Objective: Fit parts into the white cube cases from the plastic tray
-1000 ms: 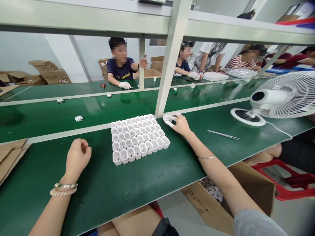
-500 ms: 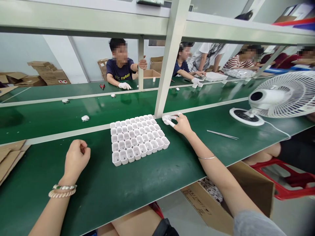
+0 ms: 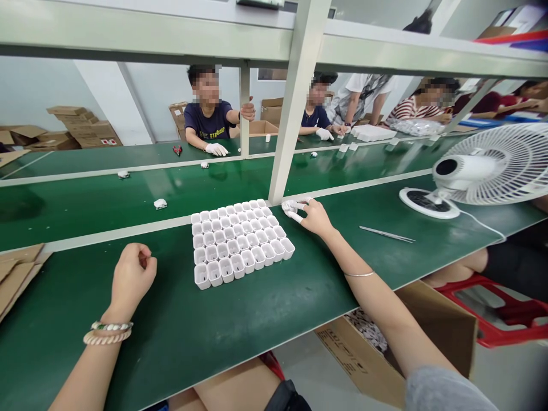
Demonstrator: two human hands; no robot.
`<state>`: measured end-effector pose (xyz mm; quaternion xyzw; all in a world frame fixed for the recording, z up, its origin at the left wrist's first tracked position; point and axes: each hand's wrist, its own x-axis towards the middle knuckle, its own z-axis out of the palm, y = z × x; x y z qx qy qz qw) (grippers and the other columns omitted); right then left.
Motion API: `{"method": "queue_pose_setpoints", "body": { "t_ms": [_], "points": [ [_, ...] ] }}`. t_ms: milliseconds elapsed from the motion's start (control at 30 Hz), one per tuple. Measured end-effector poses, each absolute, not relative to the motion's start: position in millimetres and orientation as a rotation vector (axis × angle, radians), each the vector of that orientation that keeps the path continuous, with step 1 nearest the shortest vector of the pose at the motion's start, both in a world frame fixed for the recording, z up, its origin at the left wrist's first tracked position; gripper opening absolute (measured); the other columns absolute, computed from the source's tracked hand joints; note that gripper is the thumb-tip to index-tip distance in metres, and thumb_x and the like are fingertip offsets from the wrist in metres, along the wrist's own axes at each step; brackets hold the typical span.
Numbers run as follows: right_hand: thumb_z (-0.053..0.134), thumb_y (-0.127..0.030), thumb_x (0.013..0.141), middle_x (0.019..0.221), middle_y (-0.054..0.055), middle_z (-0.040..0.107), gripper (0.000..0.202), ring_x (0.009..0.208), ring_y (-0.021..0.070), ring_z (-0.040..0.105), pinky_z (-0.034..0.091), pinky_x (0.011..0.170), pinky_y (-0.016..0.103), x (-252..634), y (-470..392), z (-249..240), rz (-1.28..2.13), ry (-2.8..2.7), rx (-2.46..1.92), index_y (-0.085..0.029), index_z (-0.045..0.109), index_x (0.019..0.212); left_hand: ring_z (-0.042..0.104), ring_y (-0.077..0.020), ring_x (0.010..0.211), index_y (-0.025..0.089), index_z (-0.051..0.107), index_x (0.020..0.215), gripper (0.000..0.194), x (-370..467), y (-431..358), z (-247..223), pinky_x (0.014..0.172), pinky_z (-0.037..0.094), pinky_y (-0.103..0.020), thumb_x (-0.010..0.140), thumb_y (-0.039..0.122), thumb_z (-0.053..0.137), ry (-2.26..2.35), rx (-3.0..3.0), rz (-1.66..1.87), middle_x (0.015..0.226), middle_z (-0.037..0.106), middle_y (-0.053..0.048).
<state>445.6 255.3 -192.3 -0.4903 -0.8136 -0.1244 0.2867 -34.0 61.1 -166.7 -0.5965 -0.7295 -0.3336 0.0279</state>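
Note:
My left hand (image 3: 135, 277) rests on the green bench with its fingers curled into a loose fist, and nothing shows in it. A block of small white open-topped cups (image 3: 233, 248) stands in tight rows between my hands. Some cups in the near row show a dark slot or mark inside. Just right of the back row, at the foot of the post, my right hand (image 3: 314, 218) has white covers on its fingertips. Those fingers close around a small white item (image 3: 289, 205), whose kind I cannot make out. To the right of this hand lie metal tweezers (image 3: 387, 234).
A slanted post (image 3: 291, 108) rises behind the cups. Beyond it runs a green conveyor belt (image 3: 85, 200) carrying small white pieces (image 3: 160, 204). A white fan (image 3: 466, 168) stands right, flattened cardboard (image 3: 19, 268) left, and an open carton (image 3: 355, 357) below. Several co-workers sit opposite.
The white pieces on the belt have shifted to the right. A co-worker's hands across the belt have drawn back from two white cups. My hands have barely moved.

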Motion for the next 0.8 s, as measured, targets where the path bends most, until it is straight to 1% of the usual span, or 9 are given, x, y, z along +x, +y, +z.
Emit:
{"method": "queue_pose_setpoints", "body": {
  "t_ms": [167, 333, 533, 700, 800],
  "points": [
    [0.062, -0.048, 0.092, 0.110, 0.016, 0.068, 0.038, 0.102, 0.0323, 0.066, 0.053, 0.091, 0.048, 444.9, 254.2, -191.8, -0.286, -2.173, -1.282, -0.019, 0.077, 0.110, 0.054, -0.0179, 0.065, 0.021, 0.044, 0.083, 0.010, -32.9, 61.0, -165.8, 0.064, 0.044, -0.032, 0.076, 0.025, 0.048, -2.256, -1.829, -1.030, 0.078, 0.053, -0.004],
    [0.061, -0.045, 0.092, 0.112, 0.017, 0.068, 0.035, 0.103, 0.0323, 0.066, 0.054, 0.092, 0.048, 444.2, 253.7, -191.0, -0.256, -2.138, -1.256, -0.018, 0.077, 0.109, 0.053, -0.0174, 0.064, 0.020, 0.044, 0.083, 0.011, -32.5, 61.5, -164.8, 0.063, 0.044, -0.031, 0.074, 0.026, 0.048, -2.296, -1.817, -1.006, 0.077, 0.052, -0.002],
    [0.061, -0.041, 0.092, 0.115, 0.017, 0.068, 0.035, 0.106, 0.0340, 0.066, 0.054, 0.092, 0.049, 440.8, 253.9, -192.5, -0.257, -2.163, -1.316, -0.017, 0.076, 0.114, 0.053, -0.0167, 0.064, 0.021, 0.045, 0.084, 0.012, -36.9, 62.0, -170.7, 0.063, 0.043, -0.030, 0.075, 0.029, 0.048, -2.253, -1.829, -0.993, 0.077, 0.052, -0.001],
    [0.063, -0.032, 0.091, 0.114, 0.018, 0.069, 0.029, 0.105, 0.0345, 0.066, 0.054, 0.093, 0.048, 439.8, 255.0, -192.5, -0.269, -2.138, -1.414, -0.013, 0.077, 0.107, 0.053, -0.0168, 0.064, 0.021, 0.046, 0.084, 0.013, -36.5, 62.2, -170.9, 0.062, 0.043, -0.029, 0.074, 0.029, 0.049, -2.254, -1.823, -0.995, 0.079, 0.053, -0.001],
    [0.064, -0.031, 0.090, 0.115, 0.019, 0.068, 0.027, 0.106, 0.0335, 0.066, 0.053, 0.093, 0.046, 439.1, 255.2, -191.6, -0.248, -2.085, -1.404, -0.013, 0.077, 0.105, 0.054, -0.0166, 0.065, 0.021, 0.046, 0.083, 0.012, -32.9, 60.7, -166.5, 0.063, 0.044, -0.029, 0.075, 0.027, 0.050, -2.303, -1.807, -0.977, 0.079, 0.053, -0.001]
  ]
}}
